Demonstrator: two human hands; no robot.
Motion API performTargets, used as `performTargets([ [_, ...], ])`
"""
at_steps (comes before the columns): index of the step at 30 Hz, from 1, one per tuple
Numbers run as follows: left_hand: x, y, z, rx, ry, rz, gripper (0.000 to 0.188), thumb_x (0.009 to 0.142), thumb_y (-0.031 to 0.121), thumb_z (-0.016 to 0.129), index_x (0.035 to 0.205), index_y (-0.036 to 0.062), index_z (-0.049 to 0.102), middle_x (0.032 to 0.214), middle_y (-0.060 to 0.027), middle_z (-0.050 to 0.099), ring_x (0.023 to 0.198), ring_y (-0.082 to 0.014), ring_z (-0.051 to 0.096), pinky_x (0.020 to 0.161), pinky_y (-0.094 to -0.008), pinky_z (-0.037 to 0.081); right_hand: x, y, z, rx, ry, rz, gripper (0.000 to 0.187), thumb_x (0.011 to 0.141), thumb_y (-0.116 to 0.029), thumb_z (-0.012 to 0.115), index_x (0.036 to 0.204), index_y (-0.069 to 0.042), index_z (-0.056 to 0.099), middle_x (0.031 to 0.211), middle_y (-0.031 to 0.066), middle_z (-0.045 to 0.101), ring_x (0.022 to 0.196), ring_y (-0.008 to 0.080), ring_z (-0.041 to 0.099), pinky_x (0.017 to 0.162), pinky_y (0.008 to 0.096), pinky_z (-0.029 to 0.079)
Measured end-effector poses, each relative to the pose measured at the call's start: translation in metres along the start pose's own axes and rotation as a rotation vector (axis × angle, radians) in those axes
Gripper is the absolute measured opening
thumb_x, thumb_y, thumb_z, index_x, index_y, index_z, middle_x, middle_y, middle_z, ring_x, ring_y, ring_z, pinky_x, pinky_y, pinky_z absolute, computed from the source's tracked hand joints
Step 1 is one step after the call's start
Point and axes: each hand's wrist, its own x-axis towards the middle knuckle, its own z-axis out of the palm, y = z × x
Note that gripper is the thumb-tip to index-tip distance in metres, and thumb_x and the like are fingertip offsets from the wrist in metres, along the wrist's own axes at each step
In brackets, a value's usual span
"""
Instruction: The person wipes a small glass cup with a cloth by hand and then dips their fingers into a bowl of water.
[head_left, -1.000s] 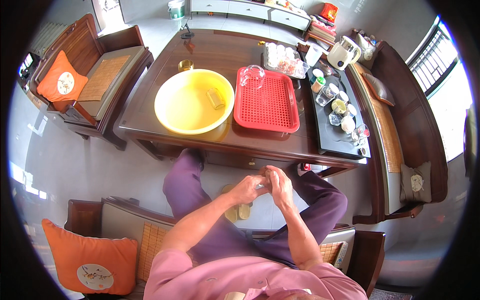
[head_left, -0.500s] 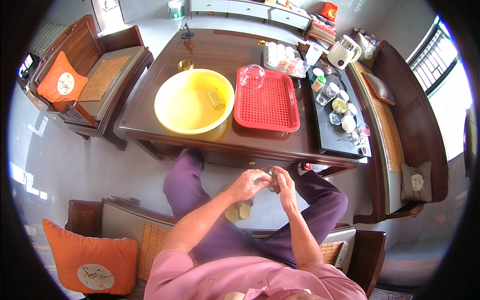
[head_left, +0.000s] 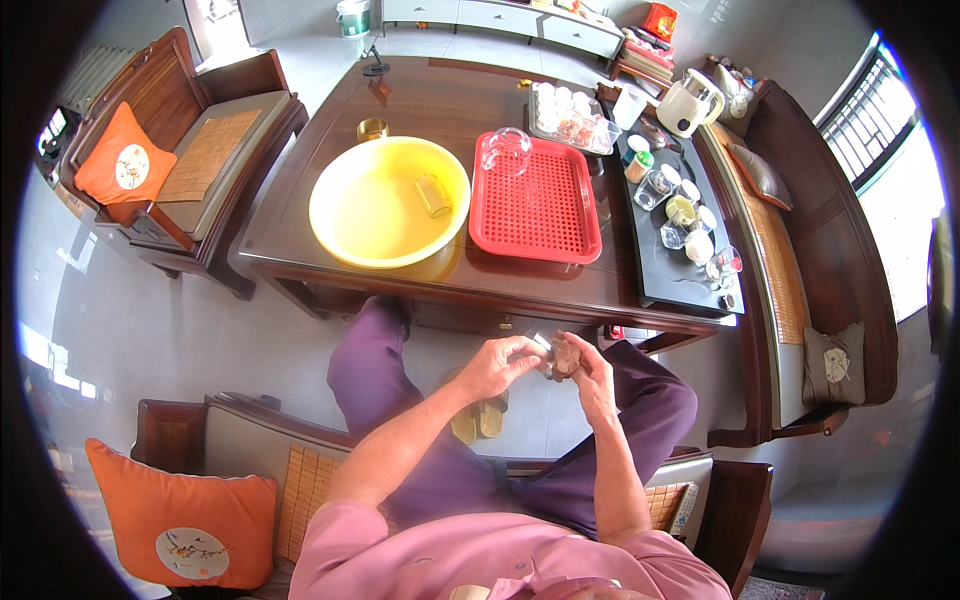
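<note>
Above my lap, short of the table's near edge, my hands are close together. My left hand (head_left: pixel 496 366) has its fingers pinched on a small clear, glassy thing (head_left: pixel 541 341), whose kind I cannot make out. My right hand (head_left: pixel 594 378) is closed on a brown crumpled cloth (head_left: pixel 565 358) right beside it. Beyond them on the table (head_left: pixel 330 110) stands a yellow basin (head_left: pixel 350 215) with a yellowish glass cup (head_left: pixel 433 196) lying in it. To its right is a red perforated tray (head_left: pixel 535 215) with a clear glass bowl (head_left: pixel 507 152) at its far left corner.
A black tea tray (head_left: pixel 665 278) with several cups and jars runs along the table's right side. Behind it stand a white kettle (head_left: pixel 688 104) and a clear box of white cups (head_left: pixel 570 120). A glass cup (head_left: pixel 372 129) sits behind the basin. Wooden sofas flank the table; slippers (head_left: pixel 478 418) lie below my hands.
My right hand has turned and drawn slightly right, showing more of the brown cloth. The clear thing is now more visible by my left fingers, which have barely moved.
</note>
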Motion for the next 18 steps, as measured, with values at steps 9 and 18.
performTargets([
  [9, 0.003, -0.012, -0.008, 0.148, 0.159, 0.004, 0.019, 0.095, 0.013, 0.063, 0.107, -0.0007, 0.069, 0.092, -0.0097, 0.074, 0.087, -0.0169, 0.07, 0.078, -0.0301, 0.052, -0.006, -0.026, -0.013, -0.582, 0.314, 0.003, 0.025, 0.086, -0.018, 0.073, 0.102, 0.0, 0.066, 0.074, 0.011, 0.067, 0.068, 0.017, 0.065, 0.066, 0.031, 0.052],
  [18, 0.001, -0.019, -0.001, 0.214, 0.082, -0.07, 0.02, 0.095, 0.013, 0.065, 0.107, -0.0018, 0.067, 0.091, -0.0075, 0.072, 0.084, -0.0103, 0.062, 0.079, -0.0297, 0.051, -0.02, -0.019, 0.041, -0.82, 0.096, -0.481, 0.028, 0.082, -0.003, 0.07, 0.11, -0.004, 0.065, 0.1, 0.0155, 0.061, 0.095, 0.0338, 0.062, 0.083, 0.0381, 0.05],
])
